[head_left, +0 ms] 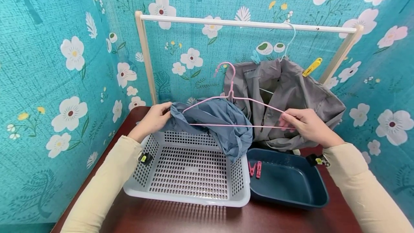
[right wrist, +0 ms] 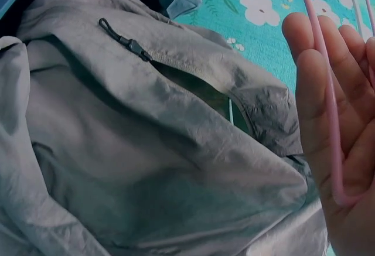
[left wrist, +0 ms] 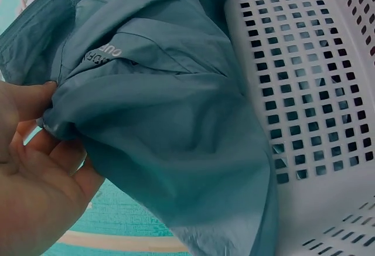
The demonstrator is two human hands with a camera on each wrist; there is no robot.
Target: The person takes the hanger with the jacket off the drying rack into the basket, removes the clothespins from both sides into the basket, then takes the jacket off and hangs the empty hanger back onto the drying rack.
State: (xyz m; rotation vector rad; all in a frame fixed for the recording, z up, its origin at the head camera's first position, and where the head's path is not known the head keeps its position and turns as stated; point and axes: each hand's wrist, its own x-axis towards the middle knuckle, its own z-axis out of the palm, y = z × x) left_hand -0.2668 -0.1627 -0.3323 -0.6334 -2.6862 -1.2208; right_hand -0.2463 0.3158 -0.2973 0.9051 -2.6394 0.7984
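Thumb and fingers of my left hand (head_left: 154, 119) pinch the edge of a blue-grey jacket (head_left: 237, 145), whose fabric droops over the back of a basket. Pale lettering shows on the jacket (left wrist: 164, 121) in the left wrist view. My right hand (head_left: 305, 124) grips one end of a pink clothes hanger (head_left: 231, 85), its hook pointing up. The hanger's other end reaches into the jacket beside my left hand and is hidden there. In the right wrist view the pink hanger (right wrist: 331, 103) runs between thumb and fingers.
A grey jacket (head_left: 297, 96) hangs from the white rail (head_left: 207, 21) on a light blue hanger, with a yellow clothespin (head_left: 312, 67) on it. The white perforated basket (head_left: 191, 201) stands left of a dark blue tub (head_left: 288, 182) holding pink clothespins (head_left: 258, 169).
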